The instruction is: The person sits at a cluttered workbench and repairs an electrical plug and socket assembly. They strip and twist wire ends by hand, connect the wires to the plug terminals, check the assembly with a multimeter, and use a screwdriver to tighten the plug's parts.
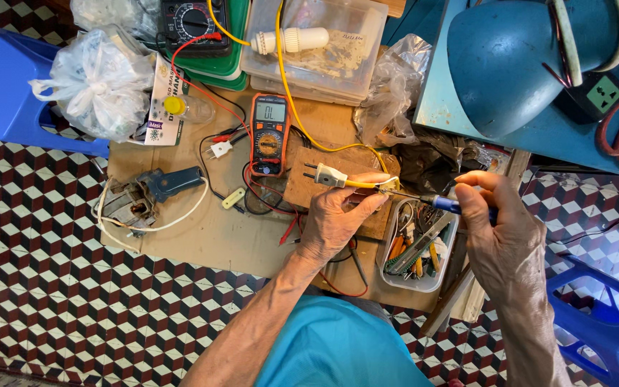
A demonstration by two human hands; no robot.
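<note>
The left hand (334, 218) pinches the light, bendy yellow cable (368, 183) just behind its white plug (326, 174); at three o'clock, the right hand (497, 228) fingers grasp a thin blue-handled screwdriver (444, 203).

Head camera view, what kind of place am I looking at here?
Likely a small electrical repair spot on a tiled floor: a multimeter on the board, a tray of tools, and a screwdriver in the right hand.
</note>
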